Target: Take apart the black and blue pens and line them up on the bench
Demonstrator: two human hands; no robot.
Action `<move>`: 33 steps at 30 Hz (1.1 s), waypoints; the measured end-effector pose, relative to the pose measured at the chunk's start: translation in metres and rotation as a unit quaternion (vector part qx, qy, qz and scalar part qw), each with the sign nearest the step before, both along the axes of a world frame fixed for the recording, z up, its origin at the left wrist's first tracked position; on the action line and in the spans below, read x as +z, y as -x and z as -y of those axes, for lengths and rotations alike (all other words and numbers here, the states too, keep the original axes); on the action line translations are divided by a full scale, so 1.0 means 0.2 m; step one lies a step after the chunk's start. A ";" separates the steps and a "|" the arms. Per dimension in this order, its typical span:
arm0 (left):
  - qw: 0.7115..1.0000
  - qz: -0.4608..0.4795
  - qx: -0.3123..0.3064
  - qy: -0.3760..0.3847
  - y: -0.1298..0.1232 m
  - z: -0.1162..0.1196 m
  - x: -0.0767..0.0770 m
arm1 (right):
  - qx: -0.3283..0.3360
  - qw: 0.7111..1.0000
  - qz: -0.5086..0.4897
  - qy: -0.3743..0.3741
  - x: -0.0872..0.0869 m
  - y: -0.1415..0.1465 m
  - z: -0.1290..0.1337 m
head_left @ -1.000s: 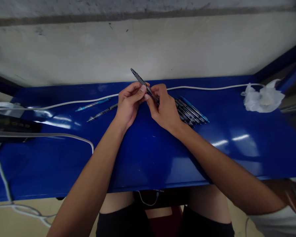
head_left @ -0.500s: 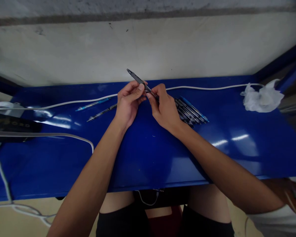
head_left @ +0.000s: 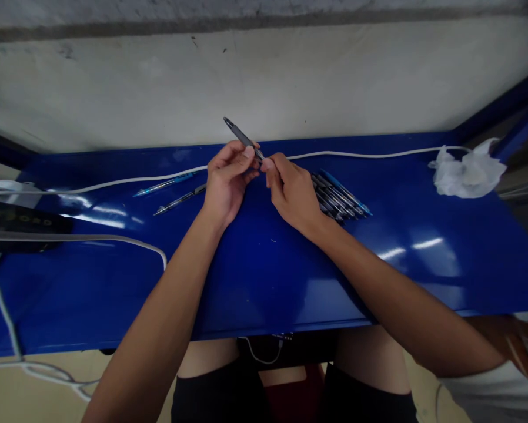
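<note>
A dark pen [head_left: 241, 134] with a grey grip slants up and to the left above the blue table [head_left: 264, 282]. My left hand [head_left: 229, 179] pinches it around the middle between thumb and fingers. The fingers of my right hand [head_left: 289, 187] are closed on its lower right end. Just right of my right hand lies a bundle of several dark and blue pens [head_left: 340, 197]. To the left of my left hand lie a blue pen [head_left: 164, 184] and a dark clear-barrelled pen [head_left: 179, 201].
A white cable [head_left: 361, 155] runs along the table's back by the wall [head_left: 264, 82]. A crumpled white plastic bag [head_left: 467, 171] sits at the right. At the left are a black box [head_left: 21, 222] and another cable [head_left: 114, 238].
My right fingertips have shifted slightly up and left on the pen, and its tilt is a little steeper. The other pens lie as before.
</note>
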State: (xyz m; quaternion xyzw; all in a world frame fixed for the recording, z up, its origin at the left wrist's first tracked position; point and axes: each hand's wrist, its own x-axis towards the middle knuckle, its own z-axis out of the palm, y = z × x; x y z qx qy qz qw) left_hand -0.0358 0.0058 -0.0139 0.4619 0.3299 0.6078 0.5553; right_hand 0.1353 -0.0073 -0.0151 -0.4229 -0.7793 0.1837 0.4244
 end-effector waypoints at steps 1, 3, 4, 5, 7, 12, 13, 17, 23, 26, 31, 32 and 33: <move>1.000 0.000 0.001 -0.001 0.00 0.00 0.00 | -0.002 1.000 0.000 0.000 0.00 0.00 0.00; 1.000 0.002 0.007 -0.006 -0.01 0.00 0.00 | -0.009 1.000 -0.007 -0.002 0.00 0.01 0.00; 1.000 0.002 0.010 -0.008 -0.01 0.00 0.00 | -0.012 1.000 -0.012 -0.004 0.00 0.01 0.00; 1.000 0.003 0.011 -0.009 -0.01 0.00 0.00 | -0.013 1.000 -0.016 -0.005 0.00 0.01 0.00; 1.000 0.005 0.010 -0.007 -0.01 0.00 0.00 | -0.011 1.000 -0.015 -0.007 0.00 0.01 0.00; 1.000 0.000 0.008 -0.002 0.00 -0.01 0.00 | -0.003 1.000 -0.002 0.001 0.00 0.00 0.00; 1.000 -0.002 0.007 -0.003 0.00 -0.01 0.00 | -0.004 1.000 -0.005 0.001 0.00 0.00 0.00; 1.000 -0.002 0.009 -0.011 0.00 -0.01 -0.01 | -0.011 1.000 -0.023 -0.006 -0.01 0.01 0.00; 1.000 -0.010 0.007 -0.013 0.00 -0.01 -0.01 | -0.010 1.000 -0.010 -0.001 0.00 0.00 0.00; 1.000 -0.014 0.016 -0.013 0.00 -0.01 -0.01 | -0.013 1.000 -0.001 0.005 0.00 0.00 0.00; 1.000 -0.009 0.012 -0.007 0.00 0.00 0.00 | -0.010 1.000 0.004 0.009 0.00 0.01 0.00; 1.000 -0.008 0.009 -0.007 0.00 0.00 0.00 | -0.009 1.000 0.003 0.010 0.00 0.01 0.00; 1.000 -0.008 0.006 -0.007 0.00 0.00 0.00 | -0.008 1.000 0.002 0.012 0.00 0.00 0.00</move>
